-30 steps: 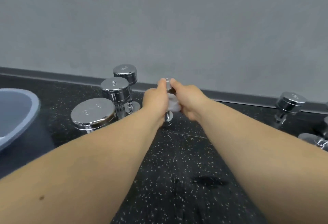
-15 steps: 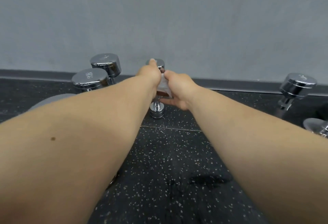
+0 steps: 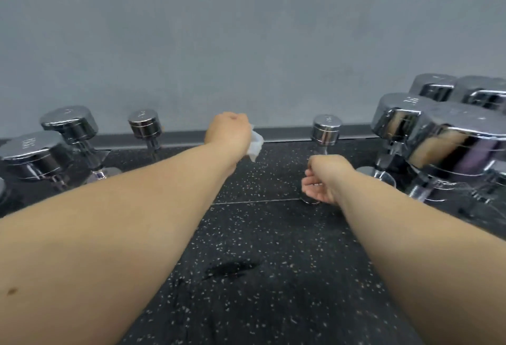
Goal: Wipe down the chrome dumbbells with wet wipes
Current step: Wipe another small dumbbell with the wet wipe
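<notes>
A small chrome dumbbell [image 3: 327, 128] stands upright on the black speckled floor near the wall. My right hand [image 3: 327, 178] is curled round its handle, low down, hiding the shaft; its bottom head peeks out under my fingers. My left hand [image 3: 229, 131] hovers to the left of it, apart from any dumbbell, and grips a crumpled white wet wipe [image 3: 255, 145] that hangs from its right side. Another small chrome dumbbell [image 3: 145, 125] stands upright further left, untouched.
Two bigger upright dumbbells [image 3: 69, 123] [image 3: 30, 151] stand at the far left. A cluster of large chrome dumbbells [image 3: 462, 139] crowds the right side. A grey wall with a dark skirting [image 3: 282, 133] runs behind. A wet patch [image 3: 231, 268] marks the floor between my arms.
Both hands left the small dumbbell they were wiping. The view swung right; my right hand took the handle of another small dumbbell, and my left hand came away with the wipe.
</notes>
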Available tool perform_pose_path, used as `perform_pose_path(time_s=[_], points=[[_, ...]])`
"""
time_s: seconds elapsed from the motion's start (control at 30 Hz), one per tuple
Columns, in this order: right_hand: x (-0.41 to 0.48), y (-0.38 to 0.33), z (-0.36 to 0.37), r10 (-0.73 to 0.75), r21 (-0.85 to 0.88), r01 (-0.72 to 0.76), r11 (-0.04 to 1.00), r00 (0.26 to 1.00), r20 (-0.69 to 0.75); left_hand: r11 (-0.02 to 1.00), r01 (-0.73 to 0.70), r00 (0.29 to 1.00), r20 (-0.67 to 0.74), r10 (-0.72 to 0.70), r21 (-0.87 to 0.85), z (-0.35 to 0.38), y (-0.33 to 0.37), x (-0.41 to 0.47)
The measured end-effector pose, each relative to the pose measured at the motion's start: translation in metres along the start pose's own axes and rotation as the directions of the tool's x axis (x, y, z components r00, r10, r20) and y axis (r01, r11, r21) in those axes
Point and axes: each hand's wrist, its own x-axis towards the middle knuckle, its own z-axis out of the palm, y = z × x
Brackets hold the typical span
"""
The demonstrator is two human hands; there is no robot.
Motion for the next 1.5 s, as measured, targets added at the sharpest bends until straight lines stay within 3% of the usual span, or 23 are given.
perform_pose_path(time_s=[0.1, 0.2, 0.3, 0.4, 0.6, 0.73, 0.83, 1.07, 1.23, 1.33, 1.5], points=[[0.026, 0.001, -0.037, -0.205, 0.005, 0.209, 0.978, 0.961, -0.185, 0.998, 0.036, 0.983, 0.178, -0.045, 0.054, 0.055, 0.015, -0.008], [0.041, -0.001, -0.048, -0.411, -0.074, 0.410, 0.909, 0.912, -0.001, 0.999, 0.038, 0.947, 0.319, -0.033, -0.010, 0.101, 0.021, -0.012], [0.049, -0.001, -0.043, -0.430, -0.005, 0.439, 0.899, 0.882, 0.193, 0.997, 0.044, 0.926, 0.377, -0.017, -0.062, 0.121, 0.019, -0.012], [0.056, 0.002, -0.035, -0.494, -0.011, 0.503, 0.864, 0.853, 0.172, 0.995, 0.044, 0.914, 0.407, -0.005, -0.086, 0.115, 0.013, -0.012], [0.006, 0.022, -0.018, -0.565, -0.341, 0.633, 0.695, 0.774, 0.285, 0.998, 0.024, 0.930, 0.367, -0.001, -0.057, 0.056, -0.023, -0.058], [-0.063, 0.055, -0.006, -0.565, -0.473, 0.676, 0.565, 0.735, 0.376, 0.983, 0.127, 0.938, 0.337, -0.076, -0.132, 0.009, -0.047, -0.121], [-0.118, 0.077, -0.001, -0.540, -0.453, 0.669, 0.589, 0.743, 0.396, 0.973, 0.194, 0.936, 0.321, -0.145, -0.126, -0.027, -0.047, -0.165], [-0.223, 0.133, 0.003, -0.376, -0.325, 0.517, 0.792, 0.832, 0.407, 0.966, 0.145, 0.909, 0.357, -0.216, 0.215, -0.102, -0.038, -0.254], [-0.258, 0.167, 0.005, -0.359, -0.200, 0.442, 0.875, 0.867, 0.345, 0.971, -0.093, 0.982, 0.178, 0.054, 0.219, -0.127, -0.033, -0.305], [-0.263, 0.169, 0.003, -0.366, -0.098, 0.406, 0.909, 0.887, 0.281, 0.969, -0.199, 0.949, 0.275, 0.153, 0.149, -0.137, -0.030, -0.325], [-0.262, 0.170, 0.001, -0.394, -0.141, 0.450, 0.882, 0.867, 0.305, 0.860, -0.379, 0.888, 0.397, 0.233, 0.342, -0.141, -0.038, -0.316]])
